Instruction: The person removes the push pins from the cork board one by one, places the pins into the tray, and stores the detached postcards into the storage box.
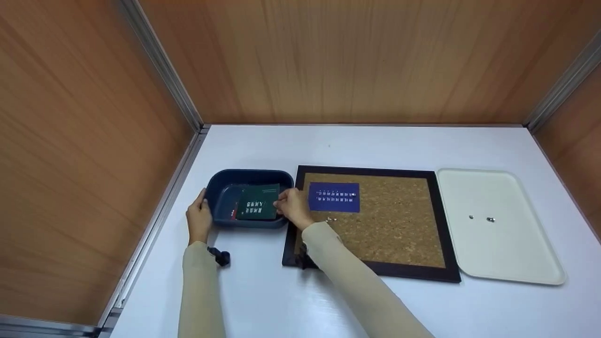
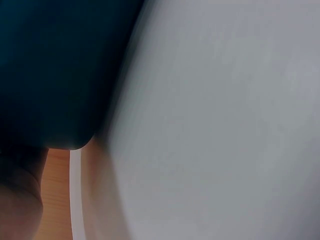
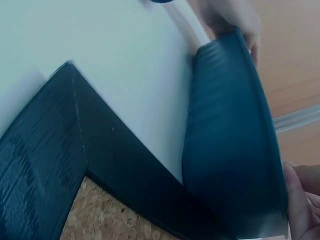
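Observation:
A dark blue plastic basin (image 1: 218,197) stands at the left of the table. At its left end my left hand (image 1: 199,219) grips the rim, thumb toward the inside; the right wrist view shows that hand (image 3: 230,17) on the far corner. Inside the basin lies a dark green card (image 1: 256,204) with white lettering, a red-edged piece (image 1: 233,213) showing from under it. My right hand (image 1: 296,206) reaches over the basin's right rim and pinches the green card's right edge. Close beside that hand, a purple-blue card (image 1: 333,197) lies on the cork board (image 1: 389,220).
The board's dark frame (image 1: 371,170) lies right beside the basin. Several small shiny pins (image 1: 331,219) sit on the cork below the purple-blue card. A cream tray (image 1: 507,249) at the right holds a few small metal pieces (image 1: 490,219). Wood-grain panels (image 1: 357,61) enclose the white table (image 1: 253,291).

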